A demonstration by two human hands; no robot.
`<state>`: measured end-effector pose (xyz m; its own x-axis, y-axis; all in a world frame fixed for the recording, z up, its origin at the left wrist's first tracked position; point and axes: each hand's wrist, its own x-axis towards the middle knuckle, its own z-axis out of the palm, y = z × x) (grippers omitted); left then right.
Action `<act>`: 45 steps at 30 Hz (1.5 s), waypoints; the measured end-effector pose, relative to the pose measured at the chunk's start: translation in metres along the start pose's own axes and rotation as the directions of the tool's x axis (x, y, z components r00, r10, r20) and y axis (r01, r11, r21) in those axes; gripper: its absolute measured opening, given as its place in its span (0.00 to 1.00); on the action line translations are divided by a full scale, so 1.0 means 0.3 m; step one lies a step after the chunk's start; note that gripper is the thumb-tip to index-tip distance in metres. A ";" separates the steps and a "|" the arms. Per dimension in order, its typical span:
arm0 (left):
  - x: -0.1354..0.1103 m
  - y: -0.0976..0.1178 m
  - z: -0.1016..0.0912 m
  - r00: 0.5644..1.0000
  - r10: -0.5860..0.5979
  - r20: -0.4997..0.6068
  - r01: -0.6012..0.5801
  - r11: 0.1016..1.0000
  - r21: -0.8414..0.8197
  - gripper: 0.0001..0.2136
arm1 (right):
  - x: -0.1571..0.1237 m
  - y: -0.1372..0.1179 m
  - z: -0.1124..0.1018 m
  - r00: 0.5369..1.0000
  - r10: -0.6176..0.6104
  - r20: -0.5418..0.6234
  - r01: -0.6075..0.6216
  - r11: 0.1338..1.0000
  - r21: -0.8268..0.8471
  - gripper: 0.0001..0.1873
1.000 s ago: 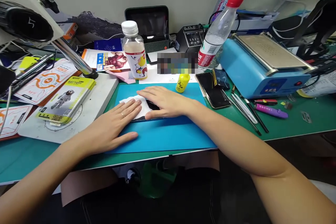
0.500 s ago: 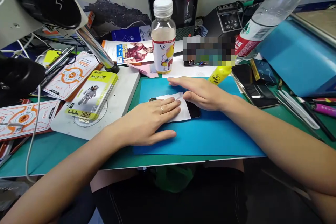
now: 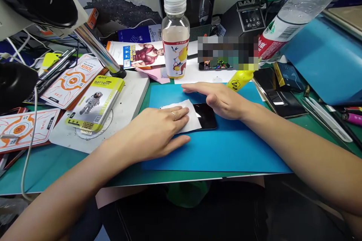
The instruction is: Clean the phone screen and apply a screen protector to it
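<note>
A black smartphone lies flat on the blue mat. Over its left part is spread a white wipe, and my left hand rests flat on that wipe with its fingers stretched out and the thumb apart. A ring shows on one finger. My right hand is stretched out along the phone's far side, fingers straight and thumb lifted, with nothing in it. Whether it touches the phone or mat I cannot tell. The phone's left end is hidden by the wipe and my left hand.
Beyond the mat stands a capped bottle; a yellow bottle is behind my right hand. Battery packs lie on the white microscope base at left. Tweezers and a dark phone sit at right.
My left hand and the wipe have slid slightly left, baring more of the phone's right part. My right thumb has moved away from the wipe. The camera view has shifted a little.
</note>
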<state>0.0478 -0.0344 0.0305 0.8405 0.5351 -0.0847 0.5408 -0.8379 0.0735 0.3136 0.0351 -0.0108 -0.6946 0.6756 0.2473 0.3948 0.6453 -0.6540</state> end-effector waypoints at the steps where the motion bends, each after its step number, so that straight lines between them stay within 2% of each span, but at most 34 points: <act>1: -0.005 0.007 -0.010 1.000 -0.017 0.012 0.016 0.999 0.027 0.26 | -0.001 0.000 0.001 1.000 0.008 -0.010 -0.007 1.000 0.008 0.58; 4: 0.000 0.043 -0.009 0.998 -0.058 -0.005 0.059 0.994 0.088 0.30 | -0.002 0.003 0.006 0.999 0.032 -0.036 -0.031 0.999 0.036 0.58; 7: 0.019 0.067 0.034 0.996 -0.066 -0.053 0.070 0.994 0.083 0.37 | -0.001 0.005 0.008 0.998 0.045 -0.042 -0.042 0.997 0.059 0.58; 12: 0.054 0.047 0.111 0.987 0.139 -0.076 -0.144 0.987 -0.065 0.41 | 0.004 0.005 0.005 0.998 0.042 -0.035 -0.040 0.997 0.062 0.57; 15: 0.062 0.044 0.118 0.985 0.159 -0.071 -0.164 0.983 -0.084 0.41 | 0.004 0.008 0.003 0.999 0.036 -0.031 -0.035 0.998 0.059 0.58; 18: 0.050 0.062 0.095 0.994 0.070 -0.078 -0.072 0.997 -0.017 0.42 | 0.001 0.011 0.001 0.999 0.034 -0.032 -0.033 0.998 0.055 0.58; 22: 0.011 0.079 0.032 0.993 -0.108 -0.052 0.112 0.990 0.087 0.42 | -0.002 0.010 0.002 0.999 0.034 -0.034 -0.032 0.999 0.042 0.56; 26: -0.020 0.078 -0.021 0.946 -0.320 0.061 0.308 0.940 0.147 0.40 | 0.002 0.011 0.004 0.999 0.033 -0.037 -0.031 0.999 0.030 0.55; 28: -0.023 0.079 -0.022 0.933 -0.354 0.062 0.340 0.926 0.166 0.39 | 0.005 0.012 0.004 0.999 0.030 -0.038 -0.029 0.999 0.025 0.55; 34: 0.010 0.058 0.040 0.971 -0.218 -0.094 0.228 0.966 0.119 0.39 | 0.007 0.013 0.001 0.999 0.023 -0.030 -0.022 0.999 0.026 0.56; 40: 0.033 0.004 0.041 0.986 -0.157 -0.055 0.158 0.987 0.013 0.31 | 0.007 0.010 0.002 0.999 0.024 -0.022 -0.024 1.000 0.016 0.56; 45: 0.034 -0.010 0.025 0.985 -0.167 -0.038 0.168 0.986 0.007 0.27 | 0.005 0.016 -0.003 1.000 0.010 -0.009 -0.010 1.000 -0.022 0.56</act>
<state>0.0546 -0.0271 0.0221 0.7387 0.6715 -0.0583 0.6739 -0.7370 0.0518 0.3149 0.0396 -0.0127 -0.6853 0.6849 0.2474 0.4144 0.6462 -0.6408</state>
